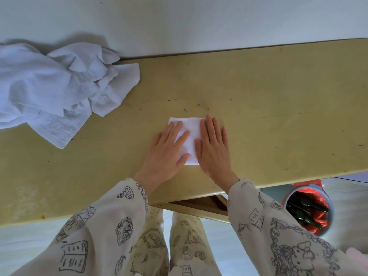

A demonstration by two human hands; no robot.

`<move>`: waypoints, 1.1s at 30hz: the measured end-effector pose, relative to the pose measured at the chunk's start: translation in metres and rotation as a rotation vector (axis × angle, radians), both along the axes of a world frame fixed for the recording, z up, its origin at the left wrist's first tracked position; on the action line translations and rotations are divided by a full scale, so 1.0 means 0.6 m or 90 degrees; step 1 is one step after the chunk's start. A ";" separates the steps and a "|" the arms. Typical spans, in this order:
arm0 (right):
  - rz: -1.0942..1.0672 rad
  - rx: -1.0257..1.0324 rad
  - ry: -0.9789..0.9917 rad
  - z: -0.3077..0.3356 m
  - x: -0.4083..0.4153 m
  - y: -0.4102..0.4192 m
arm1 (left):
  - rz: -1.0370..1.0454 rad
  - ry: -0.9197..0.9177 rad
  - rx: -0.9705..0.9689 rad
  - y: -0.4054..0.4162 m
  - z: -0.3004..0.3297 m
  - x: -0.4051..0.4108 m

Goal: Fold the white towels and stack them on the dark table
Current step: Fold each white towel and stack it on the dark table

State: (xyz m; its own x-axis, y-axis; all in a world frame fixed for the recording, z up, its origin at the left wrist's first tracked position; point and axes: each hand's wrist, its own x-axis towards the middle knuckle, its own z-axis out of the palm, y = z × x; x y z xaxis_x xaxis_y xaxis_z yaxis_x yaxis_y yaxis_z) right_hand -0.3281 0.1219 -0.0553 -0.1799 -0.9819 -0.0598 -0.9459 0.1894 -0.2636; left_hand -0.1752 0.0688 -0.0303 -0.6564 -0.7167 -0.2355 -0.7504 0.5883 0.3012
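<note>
A: Largest first?
B: Yellow-green surface point(258, 92). Heap of unfolded white towels point(53, 86), well left of both hands.
A: Folded towel?
B: Small white square point(190, 129), flat on the surface, under both hands.
A: Grip state?
B: Left hand point(169, 150) and right hand point(214, 148): fingers straight, palms pressing the square, side by side. Bin point(307, 208) lower right, off the surface.

A worn yellowish table point(258, 86) is carrying two items. A folded white towel point(189, 128) is lying near the middle, closer to the near edge. A heap point(55, 86) of unfolded white towels is lying at the far left, overhanging the far edge.
</note>
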 end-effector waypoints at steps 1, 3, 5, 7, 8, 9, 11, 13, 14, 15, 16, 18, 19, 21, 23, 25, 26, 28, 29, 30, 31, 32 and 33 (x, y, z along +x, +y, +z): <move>0.002 0.008 -0.003 -0.005 -0.002 0.002 | -0.002 0.012 0.009 0.001 -0.004 0.007; 0.003 0.008 -0.002 -0.009 -0.005 0.003 | -0.014 0.020 0.035 0.005 -0.014 0.024; 0.002 0.008 0.002 -0.009 -0.004 0.003 | -0.034 0.004 0.039 0.013 -0.022 0.039; 0.002 0.008 0.008 -0.009 -0.003 0.002 | -0.035 0.006 0.040 0.019 -0.022 0.045; 0.002 0.008 0.010 -0.009 -0.003 0.002 | -0.027 0.015 0.043 0.021 -0.020 0.045; 0.002 0.008 0.012 -0.009 -0.004 0.002 | -0.020 0.029 0.045 0.023 -0.017 0.045; 0.002 0.005 0.020 -0.010 -0.004 0.002 | -0.007 0.064 0.044 0.029 -0.013 0.043; -0.001 0.000 0.023 -0.011 -0.003 0.002 | 0.009 0.090 0.045 0.036 -0.010 0.042; -0.003 -0.001 0.023 -0.012 -0.003 0.002 | 0.022 0.096 0.046 0.039 -0.011 0.040; -0.004 -0.001 0.024 -0.012 -0.003 0.002 | 0.035 0.098 0.044 0.043 -0.011 0.037; -0.006 -0.002 0.025 -0.012 -0.003 0.001 | 0.047 0.100 0.041 0.047 -0.012 0.033; -0.005 -0.002 0.030 -0.013 -0.003 0.001 | 0.072 0.106 0.027 0.054 -0.014 0.021; -0.003 0.001 0.031 -0.014 -0.003 0.002 | 0.085 0.110 0.017 0.057 -0.015 0.015; -0.004 0.006 0.033 -0.015 -0.003 0.002 | 0.107 0.109 -0.006 0.061 -0.015 0.004; -0.007 0.007 0.033 -0.016 -0.003 0.001 | 0.114 0.093 -0.027 0.063 -0.017 -0.002; -0.007 0.004 0.032 -0.015 -0.003 0.001 | 0.111 0.084 -0.033 0.061 -0.019 -0.003; -0.006 0.001 0.032 -0.015 -0.003 0.001 | 0.108 0.079 -0.037 0.058 -0.021 0.000; -0.009 -0.006 0.033 -0.015 -0.002 0.001 | 0.099 0.056 -0.045 0.050 -0.022 0.009; -0.011 -0.009 0.034 -0.014 -0.002 0.001 | 0.091 0.043 -0.043 0.047 -0.023 0.015; -0.012 -0.012 0.035 -0.014 -0.001 0.000 | 0.079 0.035 -0.037 0.045 -0.023 0.020; -0.012 -0.013 0.036 -0.014 0.000 0.000 | 0.067 0.032 -0.025 0.042 -0.021 0.024; -0.011 -0.013 0.037 -0.014 0.000 0.000 | 0.050 0.031 -0.011 0.039 -0.021 0.029; -0.011 -0.014 0.037 -0.014 0.000 0.000 | 0.027 0.032 0.007 0.035 -0.020 0.034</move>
